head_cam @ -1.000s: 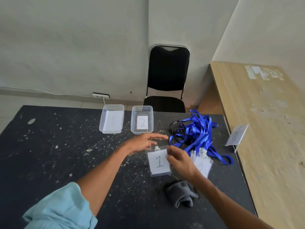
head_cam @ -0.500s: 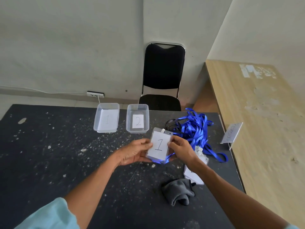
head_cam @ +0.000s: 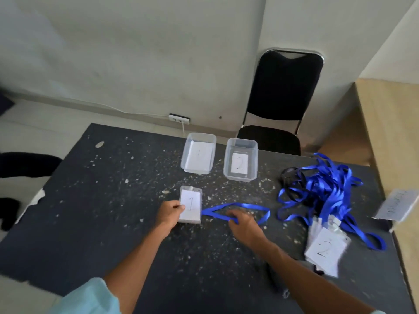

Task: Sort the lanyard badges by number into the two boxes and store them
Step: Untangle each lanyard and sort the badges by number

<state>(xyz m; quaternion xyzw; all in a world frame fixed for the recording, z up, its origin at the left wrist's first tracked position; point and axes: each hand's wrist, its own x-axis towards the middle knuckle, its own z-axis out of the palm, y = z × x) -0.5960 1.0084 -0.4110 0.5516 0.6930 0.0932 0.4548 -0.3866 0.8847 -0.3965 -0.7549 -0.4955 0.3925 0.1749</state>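
- Clear plastic badge (head_cam: 191, 206) marked "1" lies face up on the black bench (head_cam: 102, 200), around the middle. It is on the near side of the two boxes and apart from them.
- On my feed the left hand (head_cam: 170, 214) is at the badge's left edge. Its fingers (head_cam: 180, 207) pinch that edge, with the thumb on top of the card.
- From the badge's right side a blue strap (head_cam: 238, 205) runs rightward in a flat loop on the bench.
- I see the right hand (head_cam: 243, 223) over the near run of that loop, fingers curled down and pinching the strap.
- Farther off stand two clear boxes, side by side and just apart. The left box (head_cam: 200, 135) has a paper "1" in it and the right box (head_cam: 242, 141) a "2".
- Right of them, well apart, a tangled heap of blue lanyards (head_cam: 322, 184) lies on the bench.
- At the heap's near edge I make out a stack of badges (head_cam: 325, 250), blurred, with "2" on top.
- At the bench's right edge a small white placard (head_cam: 395, 206) stands.
- Past the far edge a black chair (head_cam: 283, 98) stands by the wall.
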